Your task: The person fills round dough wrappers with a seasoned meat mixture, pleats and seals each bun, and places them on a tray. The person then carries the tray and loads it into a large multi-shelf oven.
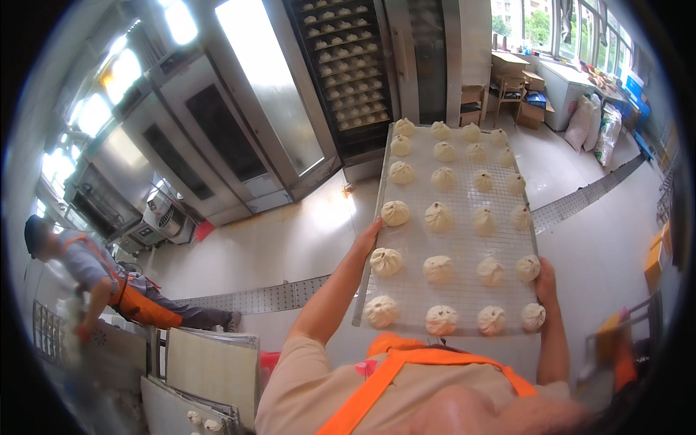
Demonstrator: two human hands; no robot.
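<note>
A wire mesh tray (416, 239) spans the space before my chest, held up off the floor by both hands. Several pleated steamed buns (439, 216) sit on it in spaced rows, over what looks like a translucent liner. My left hand (373, 232) grips the tray's left edge near its middle. On the opposite edge, somewhat closer to my body, my right hand (545, 280) holds the rim beside a bun (528, 268). The fingers of both hands are mostly hidden beneath the tray.
Beyond the tray stands an open steel cabinet (348, 65) racked with trays of buns. Its door (277, 81) swings out leftward. A co-worker (119, 283) in an orange apron is at left, near stacked trays (212, 359). A perforated drain cover (261, 296) crosses the floor. Sacks (584, 122) stand at right.
</note>
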